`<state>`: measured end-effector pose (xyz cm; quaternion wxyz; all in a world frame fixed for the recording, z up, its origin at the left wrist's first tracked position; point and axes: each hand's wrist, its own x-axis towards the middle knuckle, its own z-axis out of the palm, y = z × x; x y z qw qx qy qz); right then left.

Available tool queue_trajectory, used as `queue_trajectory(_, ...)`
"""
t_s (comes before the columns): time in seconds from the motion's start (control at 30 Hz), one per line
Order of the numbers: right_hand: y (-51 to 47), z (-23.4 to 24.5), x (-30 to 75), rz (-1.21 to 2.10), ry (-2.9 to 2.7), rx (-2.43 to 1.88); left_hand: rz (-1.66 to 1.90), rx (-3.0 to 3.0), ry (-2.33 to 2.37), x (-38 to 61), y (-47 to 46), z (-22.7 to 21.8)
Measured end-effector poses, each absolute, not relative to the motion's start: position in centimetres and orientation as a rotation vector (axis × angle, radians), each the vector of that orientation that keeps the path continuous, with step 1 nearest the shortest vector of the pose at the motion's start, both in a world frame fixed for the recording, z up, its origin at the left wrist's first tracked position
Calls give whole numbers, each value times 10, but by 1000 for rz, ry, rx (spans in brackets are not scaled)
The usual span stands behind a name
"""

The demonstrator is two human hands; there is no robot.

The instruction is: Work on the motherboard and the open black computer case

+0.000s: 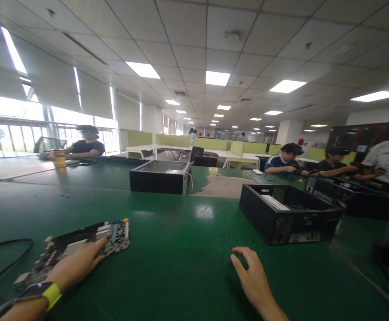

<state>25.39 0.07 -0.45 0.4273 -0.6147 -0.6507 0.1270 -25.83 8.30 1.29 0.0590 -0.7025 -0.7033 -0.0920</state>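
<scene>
A black computer motherboard (80,245) lies flat on the green table (181,249) at the lower left. My left hand (75,265) rests on top of it, fingers stretched along the board; a watch with a yellow band sits on that wrist. My right hand (252,278) hovers over bare table at the lower middle, fingers slightly curled and apart, holding nothing. An open black computer case (288,214) stands just beyond my right hand, to the right.
A second open case (161,176) stands further back in the middle. A black cable (5,258) loops at the left edge. Several people sit at the table's far left and far right. A yellow jar (59,158) stands far left.
</scene>
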Motion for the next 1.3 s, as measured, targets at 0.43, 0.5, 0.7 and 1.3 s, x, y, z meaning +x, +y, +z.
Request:
queue_trajectory(0.43,67,68,372,-578,-1514,-2096,-341,-2240,-2156,-316,86,0)
queue_trajectory(0.5,82,81,394,-501,-1590,-2209,-393,-2211,-2072,-316,85,-1)
queue_trajectory(0.7,111,96,421,-328,-1561,-2422,-457,-2117,-1863,-305,72,7)
queue_trajectory(1.3,44,108,386,-246,-1581,-2239,-703,-2697,-1388,-93,41,72)
